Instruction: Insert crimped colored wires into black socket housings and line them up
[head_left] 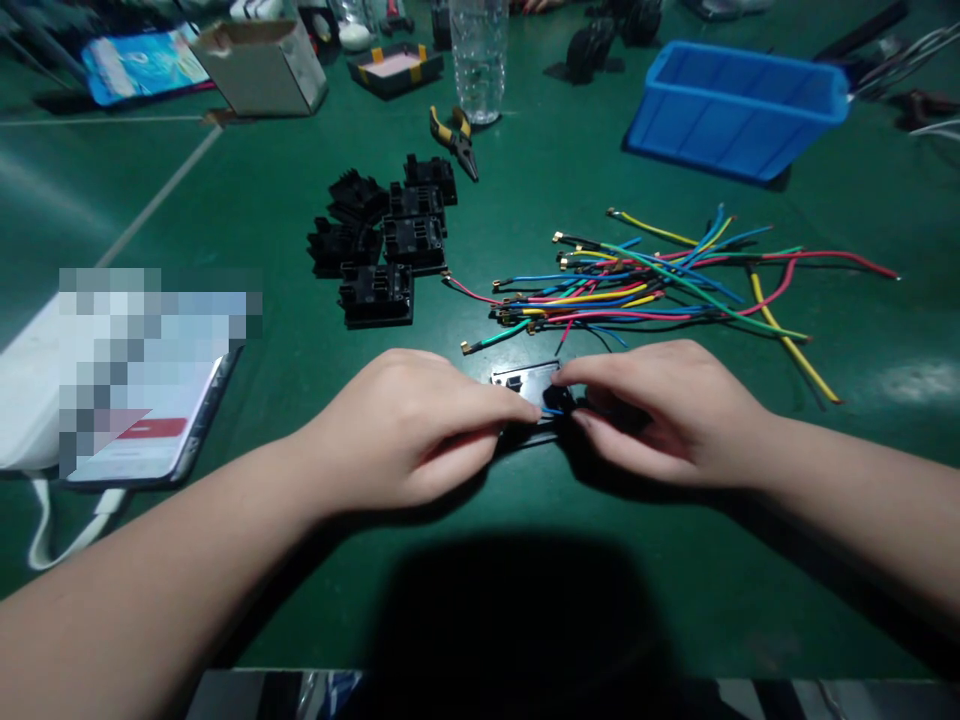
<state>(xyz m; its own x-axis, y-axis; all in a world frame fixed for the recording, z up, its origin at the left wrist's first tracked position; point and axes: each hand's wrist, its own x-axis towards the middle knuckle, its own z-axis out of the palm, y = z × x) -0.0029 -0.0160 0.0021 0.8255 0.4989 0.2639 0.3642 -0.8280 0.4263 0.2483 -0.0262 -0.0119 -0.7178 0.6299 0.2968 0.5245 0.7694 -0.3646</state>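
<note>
Both my hands meet over a black plastic connector block (525,385) lying on the green table, near its front middle. My left hand (412,425) is curled, its fingers gripping the block's left side. My right hand (667,405) is closed in a pinch at the block's right end, where a short blue wire (553,409) shows between the fingertips. Just beyond the block lies a loose bundle of coloured wires (637,285) with metal terminals. A pile of several more black connector blocks (382,245) sits to the far left of the wires.
A phone (150,400) rests on a white power bank (30,390) at the left. Yellow-handled pliers (454,140), a clear water bottle (478,55), a cardboard box (259,65) and a blue plastic bin (735,105) stand further back.
</note>
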